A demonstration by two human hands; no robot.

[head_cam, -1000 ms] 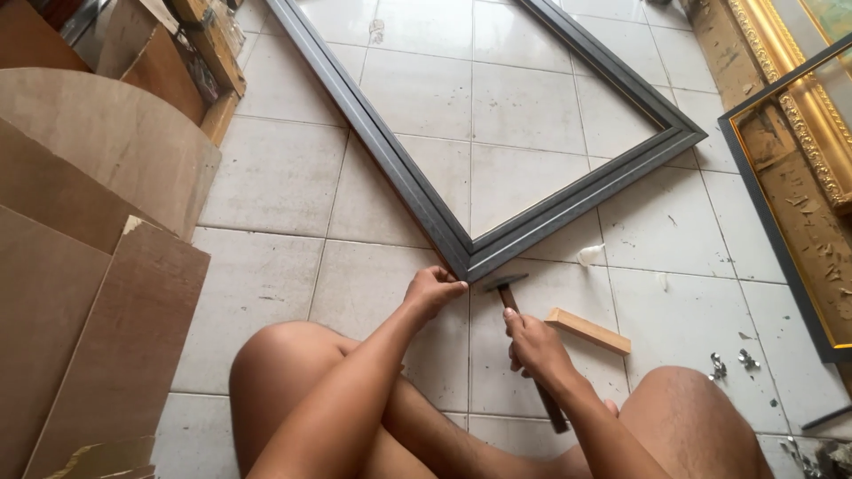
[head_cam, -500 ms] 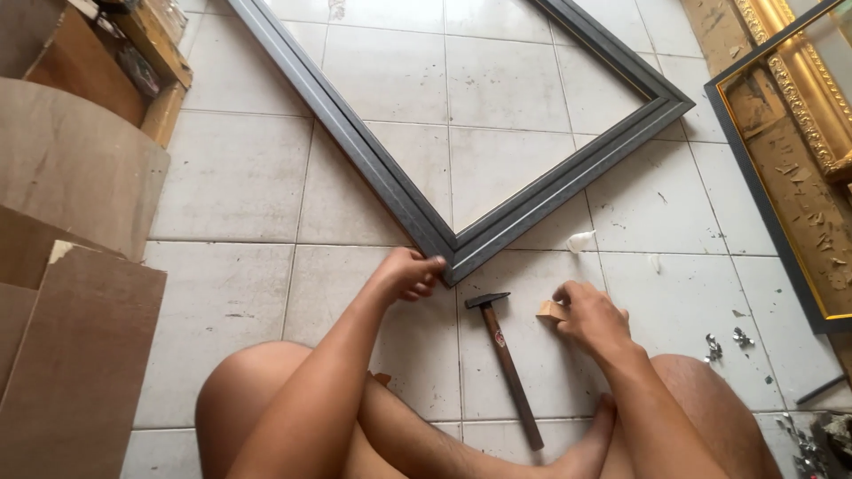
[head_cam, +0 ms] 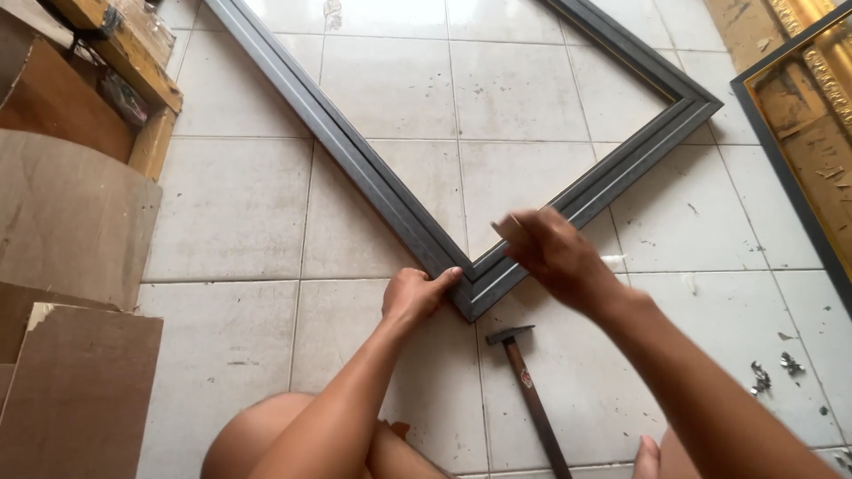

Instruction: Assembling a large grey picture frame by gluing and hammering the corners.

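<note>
Grey picture frame [head_cam: 399,200] lies flat on the white tiled floor [head_cam: 240,213], its near corner pointing at the person. Left hand [head_cam: 417,294] grips that corner's outer edge, fingers curled over the moulding. Right hand [head_cam: 555,257] hovers just above the corner's right arm, fingers pinched; cannot tell if anything is in it. Hammer [head_cam: 531,390] lies on the floor just below the right hand, untouched. Cardboard sheets [head_cam: 71,293] well left of the left hand.

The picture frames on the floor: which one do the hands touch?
The dark grey frame, at its near corner under the left hand and right hand. The gold frame lies untouched at right.
</note>
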